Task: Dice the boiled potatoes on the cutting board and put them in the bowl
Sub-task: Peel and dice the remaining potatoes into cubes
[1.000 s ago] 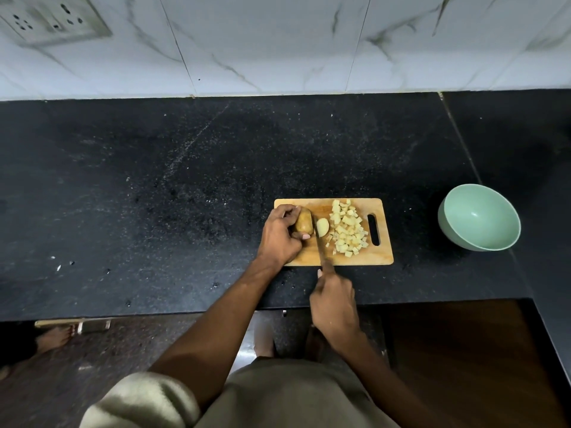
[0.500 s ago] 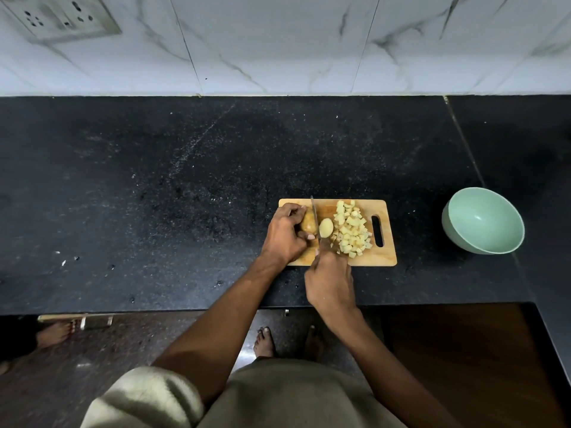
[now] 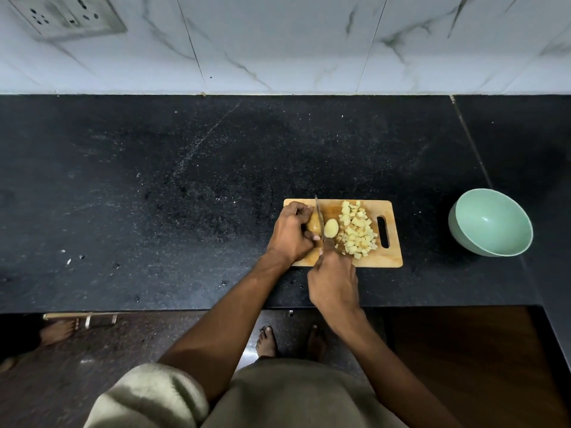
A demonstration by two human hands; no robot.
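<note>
A wooden cutting board [image 3: 389, 260] lies on the black counter. My left hand [image 3: 292, 234] grips a brown-skinned potato piece [image 3: 313, 225] at the board's left end. My right hand [image 3: 333, 279] holds a knife [image 3: 319, 217], its blade standing between that piece and a cut-off pale half [image 3: 331, 228]. A heap of diced potato [image 3: 357, 231] lies to the right of the half. The mint-green bowl [image 3: 491, 222] stands empty on the counter to the right of the board.
The black counter [image 3: 185, 196] stretches far to the left and back to a white marble-tiled wall with a socket plate [image 3: 68, 15]. The counter's front edge runs just below the board. Bare feet [image 3: 267, 341] show on the floor below.
My right hand has moved forward onto the board and the knife blade has gone from the near edge up between the two potato pieces. The left hand keeps its hold.
</note>
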